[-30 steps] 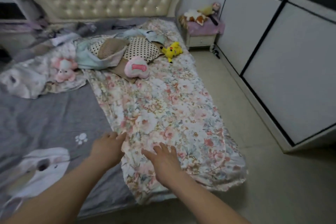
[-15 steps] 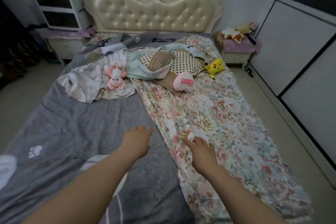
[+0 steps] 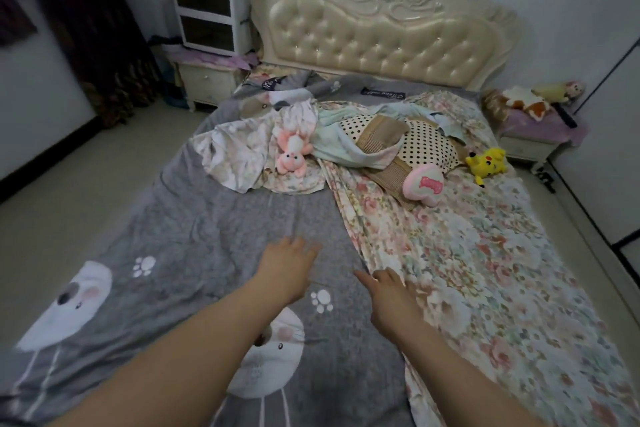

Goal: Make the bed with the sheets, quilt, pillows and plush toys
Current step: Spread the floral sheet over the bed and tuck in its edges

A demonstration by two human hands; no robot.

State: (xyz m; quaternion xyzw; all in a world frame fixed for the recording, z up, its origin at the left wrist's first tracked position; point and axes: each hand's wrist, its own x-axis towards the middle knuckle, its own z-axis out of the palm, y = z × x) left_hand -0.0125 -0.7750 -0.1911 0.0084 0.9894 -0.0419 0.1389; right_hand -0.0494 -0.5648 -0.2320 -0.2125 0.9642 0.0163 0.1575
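Change since earlier: both hands sit further left across the bed than a second ago, now mostly over grey fabric instead of the flowered cloth; more of the headboard and left side of the room is in view.
Left hand: flat and spread, palm down on the grey sheet, grasping nothing.
Right hand: fingers loosely extended, palm down at the left edge of the floral quilt; whether it pinches that edge I cannot tell.
Grey sheet: lies under and to the left of both hands, printed with white paw marks and cartoon animal faces.
Floral quilt: stretches from the right hand away to the right and up toward the headboard, covering the right half of the bed.
Beyond the hands: a rumpled pale cloth with a pink plush toy lying on it.
Beyond and right: a polka-dot pillow tangled in mint fabric, a pink heart cushion just in front of it, a yellow plush toy beside them.
Far right: a nightstand topped with more plush toys.
Far left: a nightstand carrying a white drawer unit.
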